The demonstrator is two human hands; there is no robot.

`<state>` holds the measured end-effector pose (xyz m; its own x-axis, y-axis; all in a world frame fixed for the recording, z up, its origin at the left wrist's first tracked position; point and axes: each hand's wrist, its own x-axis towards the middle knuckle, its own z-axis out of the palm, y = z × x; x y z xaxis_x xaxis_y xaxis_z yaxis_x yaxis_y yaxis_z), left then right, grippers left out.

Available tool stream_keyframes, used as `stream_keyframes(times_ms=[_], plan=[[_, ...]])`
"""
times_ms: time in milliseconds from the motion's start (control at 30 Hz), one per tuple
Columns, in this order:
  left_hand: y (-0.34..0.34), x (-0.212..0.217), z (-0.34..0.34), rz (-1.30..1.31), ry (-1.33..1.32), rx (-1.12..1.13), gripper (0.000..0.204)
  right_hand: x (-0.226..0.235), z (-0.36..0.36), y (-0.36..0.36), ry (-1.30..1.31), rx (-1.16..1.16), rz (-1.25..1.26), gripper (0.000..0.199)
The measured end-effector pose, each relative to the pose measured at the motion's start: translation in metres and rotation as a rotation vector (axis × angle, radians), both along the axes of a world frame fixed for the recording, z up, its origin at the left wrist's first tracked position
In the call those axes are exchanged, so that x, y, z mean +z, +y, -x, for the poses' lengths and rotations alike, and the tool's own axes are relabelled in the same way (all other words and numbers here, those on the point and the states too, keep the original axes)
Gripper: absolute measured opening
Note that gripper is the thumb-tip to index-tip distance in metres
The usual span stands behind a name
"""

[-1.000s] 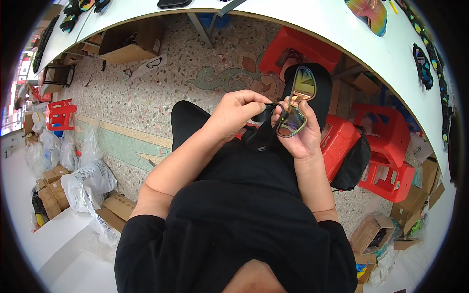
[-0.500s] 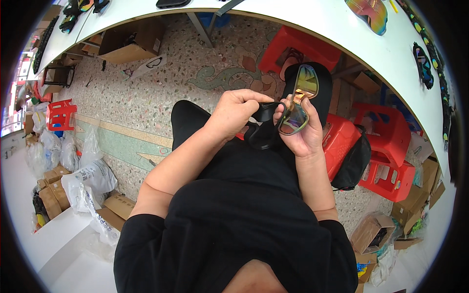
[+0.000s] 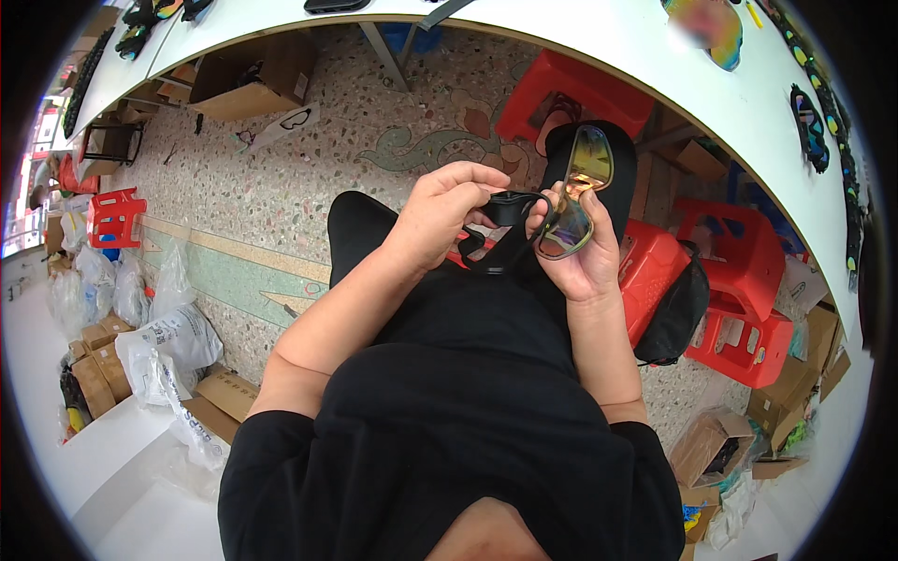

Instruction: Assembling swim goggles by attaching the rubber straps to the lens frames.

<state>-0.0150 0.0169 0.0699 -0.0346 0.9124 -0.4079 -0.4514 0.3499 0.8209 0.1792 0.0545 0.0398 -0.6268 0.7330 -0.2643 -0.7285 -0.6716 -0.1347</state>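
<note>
In front of my lap, my right hand (image 3: pixel 589 259) is closed on a pair of goggles (image 3: pixel 589 161). Their mirrored lens, gold and green, stands tilted upward, with the thumb on its nose notch. A black strap (image 3: pixel 508 208) runs leftward from the goggles' side, and its loose part hangs in a loop over my thighs. The near end of this strap is gripped by my left hand (image 3: pixel 432 217), thumb and fingers pinched at it; the index finger lies extended above. Some left fingertips are hidden behind the strap.
A white table (image 3: pixel 561 21) curves across the far side, with an orange mirrored lens (image 3: pixel 725 42) and other goggles (image 3: pixel 809 128) on it. Red stools (image 3: pixel 734 257) and a black bag (image 3: pixel 675 309) stand right. Plastic bags (image 3: pixel 178 338) and cardboard boxes (image 3: pixel 229 397) lie left.
My left hand has shifted slightly left, its index finger lifting off the strap. The strap's hanging loop has moved up and left. The goggles have turned slightly in my right hand.
</note>
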Motion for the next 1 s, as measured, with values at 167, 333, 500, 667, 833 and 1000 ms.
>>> stream_keyframes(times_ms=[167, 333, 500, 667, 833, 1000], plan=[[-0.002, -0.003, -0.002, -0.099, 0.421, -0.118, 0.02, 0.002, 0.002, -0.002, -0.013, 0.009, -0.019, 0.034], [-0.001, -0.012, 0.0, -0.074, 0.288, -0.08, 0.027, 0.003, 0.002, -0.001, -0.06, 0.002, -0.037, 0.031], [0.006, -0.013, 0.007, -0.053, -0.016, 0.056, 0.04, 0.003, -0.003, 0.0, -0.049, -0.034, -0.048, 0.028], [0.006, -0.05, 0.057, 0.064, 0.005, 0.312, 0.022, 0.004, -0.01, 0.0, -0.074, -0.084, -0.082, 0.037], [0.006, -0.096, 0.076, -0.097, 1.11, -0.056, 0.033, 0.0, -0.008, -0.001, -0.046, -0.022, -0.185, 0.035], [0.016, -0.064, 0.036, -0.546, 1.22, 0.113, 0.024, -0.001, -0.007, -0.004, -0.054, 0.032, -0.229, 0.036]])
